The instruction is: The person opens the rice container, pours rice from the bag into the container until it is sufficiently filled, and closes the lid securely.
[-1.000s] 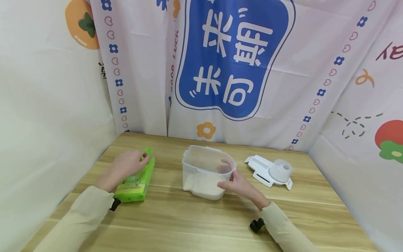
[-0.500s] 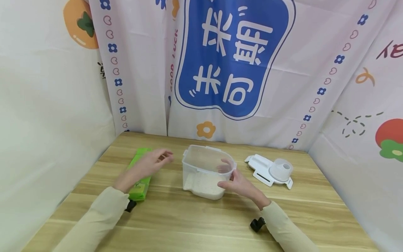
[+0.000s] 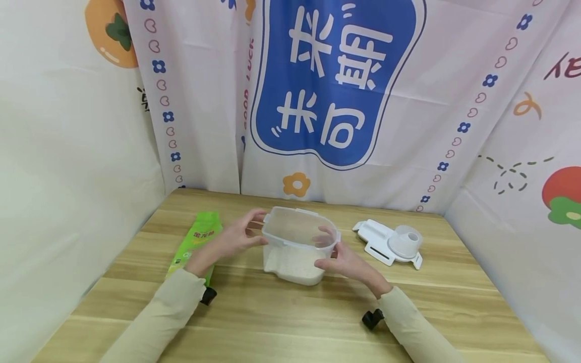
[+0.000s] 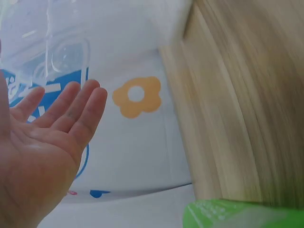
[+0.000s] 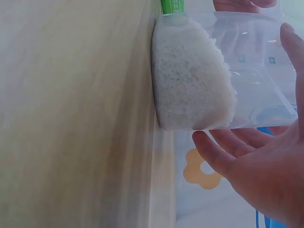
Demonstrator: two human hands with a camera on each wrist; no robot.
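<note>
A clear plastic storage container (image 3: 290,237) without its lid stands upright on the wooden table, with white rice (image 5: 190,78) in its lower part. My right hand (image 3: 348,266) grips its right end, thumb on the near side and fingers round the far side. At the container's left end is my left hand (image 3: 230,241), thumb and fingers spread apart, fingertips close to the rim. The left wrist view shows this hand (image 4: 52,137) with its palm bare and nothing in it. Behind the left forearm lies a green rice bag (image 3: 201,238), partly covered by that arm.
To the right of the container lies a white lid (image 3: 374,237) with side clips, and a small translucent cup (image 3: 405,243) sits on it. Printed cloth curtains (image 3: 204,101) enclose the table (image 3: 290,322) at the back and sides.
My left hand has moved right, from over the green bag to the container's left end, uncovering more of the bag. The right hand has stayed on the container.
</note>
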